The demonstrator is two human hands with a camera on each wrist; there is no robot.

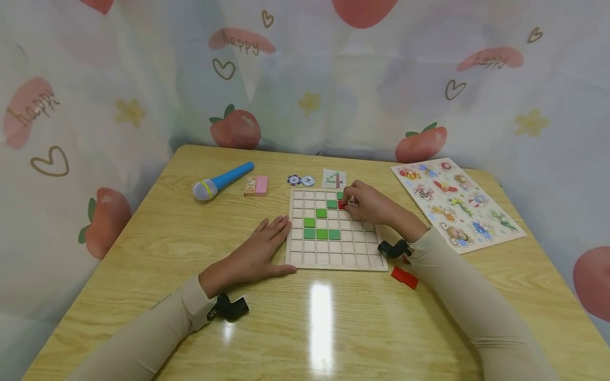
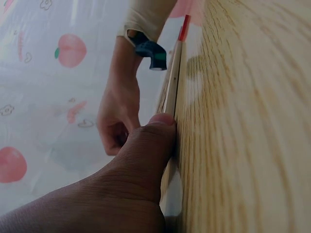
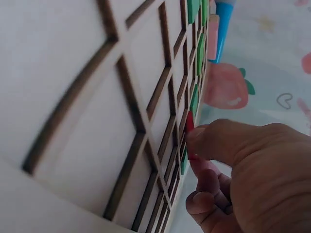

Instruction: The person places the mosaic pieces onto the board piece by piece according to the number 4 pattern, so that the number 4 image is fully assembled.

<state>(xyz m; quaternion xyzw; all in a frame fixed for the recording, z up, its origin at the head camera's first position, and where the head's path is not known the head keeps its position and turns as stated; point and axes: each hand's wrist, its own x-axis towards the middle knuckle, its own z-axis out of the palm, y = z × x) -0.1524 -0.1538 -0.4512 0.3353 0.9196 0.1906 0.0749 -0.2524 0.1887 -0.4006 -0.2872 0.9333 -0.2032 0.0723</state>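
Note:
A wooden grid board [image 1: 335, 259] lies on the table with several green square tiles [image 1: 321, 213] in its cells. At its upper right part, my right hand [image 1: 371, 203] pinches a red square tile [image 1: 341, 205] beside the green ones. The right wrist view shows thumb and finger on this red tile [image 3: 190, 121], right at the grid. My left hand [image 1: 257, 254] rests at the board's left side, fingers extended to the edge and thumb at the near left corner. In the left wrist view, the left thumb [image 2: 150, 141] lies along the board's side.
Red tiles [image 1: 404, 277] lie by the near right corner. Behind the board are a small pattern card [image 1: 334, 179] and two poker chips [image 1: 301, 180]. A pink box [image 1: 256, 186] and a blue toy microphone [image 1: 224, 181] stand left, an insect puzzle board [image 1: 457, 203] right.

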